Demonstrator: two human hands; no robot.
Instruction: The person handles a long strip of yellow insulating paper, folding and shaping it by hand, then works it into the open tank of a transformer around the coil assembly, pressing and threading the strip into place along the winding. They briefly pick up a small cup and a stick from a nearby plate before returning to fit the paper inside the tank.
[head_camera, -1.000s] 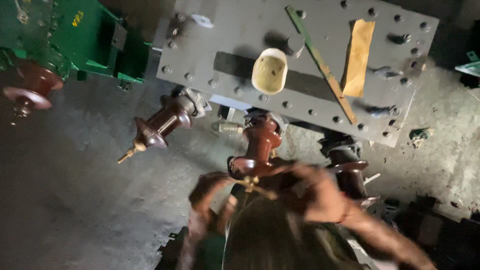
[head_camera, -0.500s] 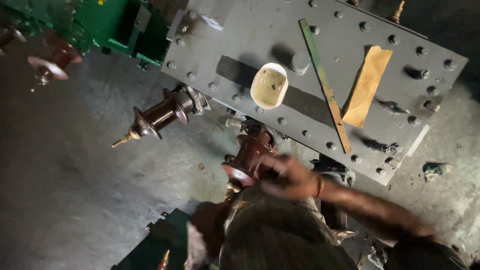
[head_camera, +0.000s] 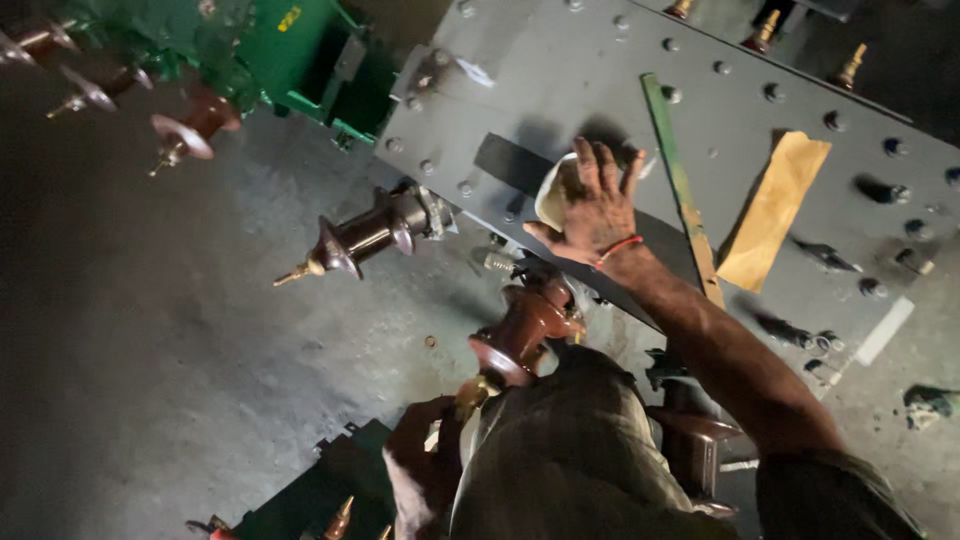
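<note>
The right hand (head_camera: 592, 210) is stretched out over a small cream bowl (head_camera: 553, 190) that sits on the big grey metal lid (head_camera: 600, 70); its fingers are spread wide and rest on the bowl, with a red band at the wrist; the left hand (head_camera: 425, 455) is low down by the tip of a brown ribbed insulator (head_camera: 520, 335), fingers curled, but I cannot tell if it grips anything; a long green strip (head_camera: 672, 160) and a tan paper piece (head_camera: 775, 210) lie near the bowl
</note>
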